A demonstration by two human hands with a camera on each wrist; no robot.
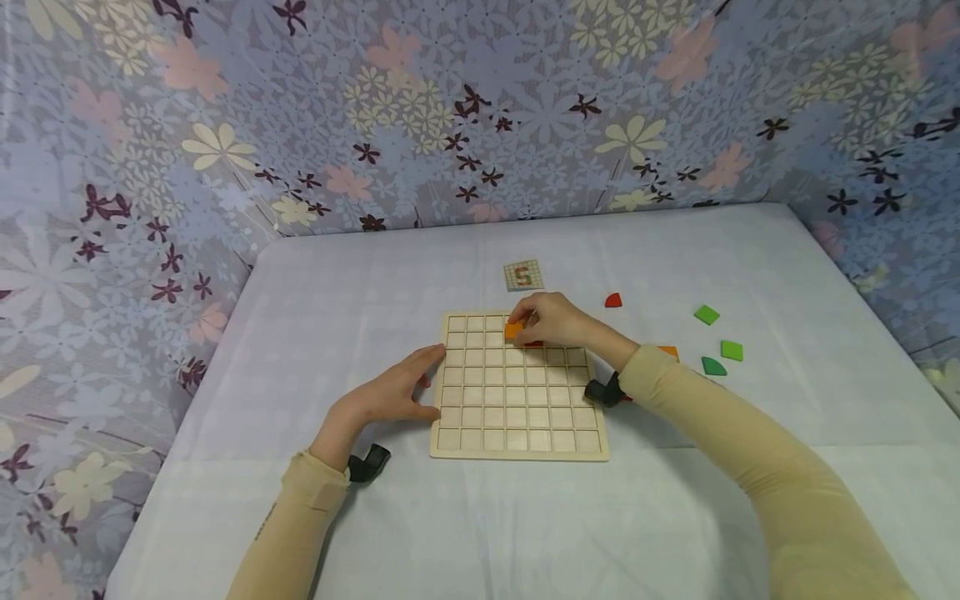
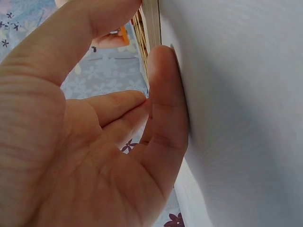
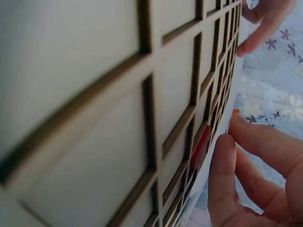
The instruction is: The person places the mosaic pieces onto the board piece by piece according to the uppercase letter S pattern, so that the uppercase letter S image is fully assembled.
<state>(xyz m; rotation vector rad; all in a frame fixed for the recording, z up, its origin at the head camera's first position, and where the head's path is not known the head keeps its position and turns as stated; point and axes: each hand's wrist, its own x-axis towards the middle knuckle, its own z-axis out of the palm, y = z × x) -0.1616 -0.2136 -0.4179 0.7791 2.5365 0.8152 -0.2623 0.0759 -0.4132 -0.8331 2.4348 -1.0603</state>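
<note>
A pale wooden grid board (image 1: pixel 495 395) lies on the white-covered table. At its left edge rests my left hand (image 1: pixel 393 392), thumb and fingers spread apart and touching the rim; the left wrist view shows the palm (image 2: pixel 94 161) holding nothing. Over the board's top rows, my right hand (image 1: pixel 557 320) pinches an orange square tile (image 1: pixel 513 331) between thumb and fingertips. Just a sliver of that orange tile (image 3: pixel 236 111) shows in the right wrist view. Beside those fingers a red piece (image 3: pixel 200 146) sits in a cell of the board, mostly hidden by the hand from above.
Behind the board lies a small pattern card (image 1: pixel 523 275). To the right are a red quarter-circle (image 1: pixel 613 300), light green squares (image 1: pixel 707 314), a dark green quarter-circle (image 1: pixel 714 366) and an orange piece (image 1: pixel 669 353) partly covered by the right sleeve. Floral cloth (image 1: pixel 465 117) hangs behind the table.
</note>
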